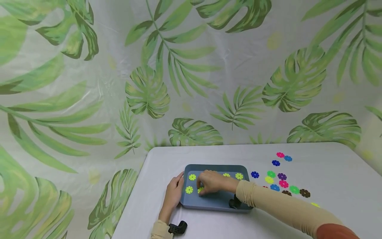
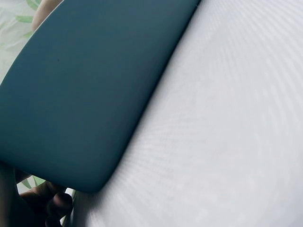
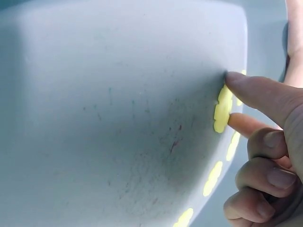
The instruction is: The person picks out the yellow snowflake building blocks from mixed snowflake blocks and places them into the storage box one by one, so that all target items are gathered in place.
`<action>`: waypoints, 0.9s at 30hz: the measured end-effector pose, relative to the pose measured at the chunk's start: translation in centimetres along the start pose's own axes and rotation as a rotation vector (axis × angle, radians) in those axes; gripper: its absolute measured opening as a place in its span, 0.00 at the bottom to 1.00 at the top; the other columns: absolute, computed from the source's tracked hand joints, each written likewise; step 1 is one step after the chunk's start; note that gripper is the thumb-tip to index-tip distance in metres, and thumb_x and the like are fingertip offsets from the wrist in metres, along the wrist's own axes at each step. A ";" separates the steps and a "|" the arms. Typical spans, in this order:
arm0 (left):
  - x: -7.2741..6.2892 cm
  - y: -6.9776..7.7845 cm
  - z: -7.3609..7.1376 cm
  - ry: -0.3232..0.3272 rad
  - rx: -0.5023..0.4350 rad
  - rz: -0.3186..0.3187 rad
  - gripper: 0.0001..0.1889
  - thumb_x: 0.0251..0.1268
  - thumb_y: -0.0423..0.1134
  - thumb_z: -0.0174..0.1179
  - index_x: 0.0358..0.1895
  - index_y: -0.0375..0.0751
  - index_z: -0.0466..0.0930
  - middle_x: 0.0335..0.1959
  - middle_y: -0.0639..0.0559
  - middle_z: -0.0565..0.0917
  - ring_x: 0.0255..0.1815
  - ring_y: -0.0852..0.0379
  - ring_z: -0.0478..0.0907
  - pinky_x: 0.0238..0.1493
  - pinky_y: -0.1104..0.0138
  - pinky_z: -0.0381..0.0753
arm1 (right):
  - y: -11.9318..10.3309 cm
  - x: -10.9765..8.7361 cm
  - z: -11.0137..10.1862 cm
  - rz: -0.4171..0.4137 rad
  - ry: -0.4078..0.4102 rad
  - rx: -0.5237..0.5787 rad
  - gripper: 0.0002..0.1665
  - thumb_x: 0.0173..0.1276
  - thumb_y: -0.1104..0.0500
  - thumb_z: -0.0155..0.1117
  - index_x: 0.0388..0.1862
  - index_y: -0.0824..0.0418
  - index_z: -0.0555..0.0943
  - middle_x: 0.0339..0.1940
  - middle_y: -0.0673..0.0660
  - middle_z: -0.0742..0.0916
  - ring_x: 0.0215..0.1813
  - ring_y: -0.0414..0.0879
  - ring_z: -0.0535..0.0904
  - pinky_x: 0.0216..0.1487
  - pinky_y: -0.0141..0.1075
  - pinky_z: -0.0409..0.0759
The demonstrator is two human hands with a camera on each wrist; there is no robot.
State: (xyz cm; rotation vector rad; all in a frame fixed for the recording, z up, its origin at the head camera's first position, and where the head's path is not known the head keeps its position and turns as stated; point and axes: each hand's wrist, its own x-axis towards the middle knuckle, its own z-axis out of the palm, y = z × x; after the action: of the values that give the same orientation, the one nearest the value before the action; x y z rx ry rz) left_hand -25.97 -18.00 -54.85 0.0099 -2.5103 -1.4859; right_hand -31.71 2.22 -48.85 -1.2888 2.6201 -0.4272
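Note:
A blue-grey tray [image 1: 215, 206] lies on the table, with several yellow flower-shaped discs [image 1: 189, 190] spaced inside. My right hand [image 1: 210, 182] reaches into it from the right. Its thumb and index finger pinch a yellow flower-shaped disc [image 3: 222, 109], tilted on edge close over the tray floor; the other fingers curl in toward the palm. My left hand [image 1: 173, 192] holds the tray at its left side, fingers along the outer wall. In the left wrist view the tray's wall fills much of the picture, and the fingers [image 2: 60, 204] show dark at its corner, partly hidden.
Right of the tray, loose flower-shaped discs in pink, blue, green, purple, brown and yellow lie scattered, among them a purple disc [image 1: 282, 176]. The white table [image 1: 167, 154] ends at a leaf-patterned curtain [image 1: 191, 83]. Each wrist wears a black camera [image 1: 178, 227].

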 end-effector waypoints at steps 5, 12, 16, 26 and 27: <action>-0.3 -0.1 0.2 -0.009 0.000 -0.008 0.23 0.83 0.46 0.48 0.71 0.41 0.74 0.38 0.52 0.78 0.34 0.56 0.68 0.39 0.63 0.69 | 0.0 -1.0 -0.4 0.018 0.029 0.038 0.14 0.59 0.50 0.80 0.39 0.55 0.90 0.18 0.41 0.79 0.21 0.35 0.72 0.25 0.31 0.72; -0.1 0.1 0.1 0.016 0.006 0.003 0.22 0.82 0.44 0.49 0.70 0.40 0.74 0.37 0.51 0.78 0.35 0.55 0.69 0.40 0.62 0.69 | 0.8 -4.2 -3.3 0.010 0.196 0.104 0.11 0.68 0.53 0.72 0.45 0.57 0.89 0.15 0.41 0.75 0.18 0.35 0.67 0.24 0.32 0.67; 0.0 0.1 0.1 0.023 0.016 0.000 0.22 0.82 0.45 0.49 0.70 0.41 0.75 0.37 0.52 0.78 0.35 0.56 0.69 0.41 0.62 0.69 | 2.4 -7.1 -4.5 0.045 0.312 0.171 0.08 0.71 0.56 0.69 0.45 0.56 0.89 0.13 0.42 0.74 0.16 0.35 0.64 0.23 0.32 0.66; -0.2 0.0 0.1 0.004 0.008 -0.006 0.24 0.83 0.48 0.47 0.72 0.41 0.73 0.36 0.51 0.77 0.34 0.56 0.68 0.39 0.62 0.68 | 7.6 -15.7 -4.7 0.303 0.519 0.228 0.07 0.68 0.59 0.71 0.44 0.58 0.88 0.17 0.45 0.73 0.21 0.40 0.67 0.23 0.32 0.66; -0.2 0.0 0.1 0.003 0.005 -0.007 0.24 0.83 0.48 0.47 0.72 0.41 0.73 0.35 0.51 0.76 0.33 0.55 0.68 0.38 0.62 0.68 | 8.1 -16.5 -4.7 0.323 0.532 0.225 0.07 0.68 0.59 0.71 0.44 0.58 0.88 0.17 0.46 0.73 0.21 0.40 0.67 0.23 0.32 0.66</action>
State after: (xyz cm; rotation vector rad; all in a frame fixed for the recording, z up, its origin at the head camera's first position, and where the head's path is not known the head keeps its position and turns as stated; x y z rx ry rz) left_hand -25.80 -17.90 -54.95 0.0211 -2.5146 -1.4806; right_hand -29.15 20.82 -46.48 -0.7324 3.0066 -1.0935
